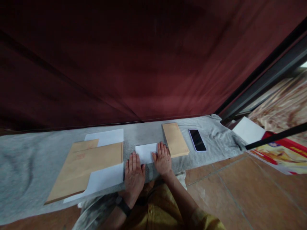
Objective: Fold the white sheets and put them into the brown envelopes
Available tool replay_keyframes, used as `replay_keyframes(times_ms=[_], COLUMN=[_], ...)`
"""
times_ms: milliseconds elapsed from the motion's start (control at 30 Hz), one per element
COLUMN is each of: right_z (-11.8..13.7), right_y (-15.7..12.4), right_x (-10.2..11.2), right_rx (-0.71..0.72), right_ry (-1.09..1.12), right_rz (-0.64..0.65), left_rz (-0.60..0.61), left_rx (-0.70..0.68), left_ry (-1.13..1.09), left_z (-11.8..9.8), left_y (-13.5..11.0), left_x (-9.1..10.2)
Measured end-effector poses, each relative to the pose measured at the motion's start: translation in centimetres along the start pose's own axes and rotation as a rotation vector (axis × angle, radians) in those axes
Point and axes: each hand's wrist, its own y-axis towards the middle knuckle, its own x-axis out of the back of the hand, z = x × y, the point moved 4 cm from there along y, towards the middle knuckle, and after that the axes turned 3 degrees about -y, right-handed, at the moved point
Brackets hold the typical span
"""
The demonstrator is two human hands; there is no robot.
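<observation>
A small white rectangle of paper, perhaps folded, lies on the grey cloth in front of me. My left hand rests flat over its left edge, fingers stretched out. Over its right edge lies my right hand, also flat with fingers extended. Both palms face down, and neither hand grips anything. The paper's two side edges are partly hidden under the fingers. Just right of my right hand is a stack of small brown envelopes.
At left, large brown envelopes overlap white sheets. A phone with a dark screen lies right of the small envelopes. A dark red curtain hangs behind the cloth. A dark metal bar and a colourful box are at right.
</observation>
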Motion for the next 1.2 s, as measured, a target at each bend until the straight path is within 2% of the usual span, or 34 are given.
replay_keyframes(times_ms=[133,400,567,633,733,833,1067,1200], right_z=[0.0,0.1,-0.1,0.1,0.9,1.2,1.0,1.3], right_y=[0.0,-0.6,-1.4,-1.7,-2.0,-2.2,-1.5,-1.4], right_x=[0.0,1.2,2.7,3.1,3.0,2.5,2.2,2.3], right_rx=[0.003,-0.012,-0.038,0.032,0.224,0.285,0.300,0.307], right_ry=[0.004,0.060,0.057,0.042,0.066,0.103,0.117,0.095], right_rz=[-0.009,0.016,0.102,0.107,0.159,0.239,0.265,0.264], left_rz=[0.058,0.080,0.160,0.200,0.267,0.314,0.283,0.269], left_rx=[-0.123,-0.163,-0.156,-0.158,-0.224,-0.314,-0.345,-0.326], left_ry=[-0.005,0.017,0.048,0.081,0.113,0.130,0.261,0.231], left_z=[-1.0,-0.5,-0.3,0.0,0.4,0.6,0.0,-0.3], left_y=[-1.5,-2.4,-1.4,-0.6,0.6,1.4,2.4,3.0], left_x=[-0.3,-0.9,-0.6,-0.6,-0.4,-0.1,0.7,0.5])
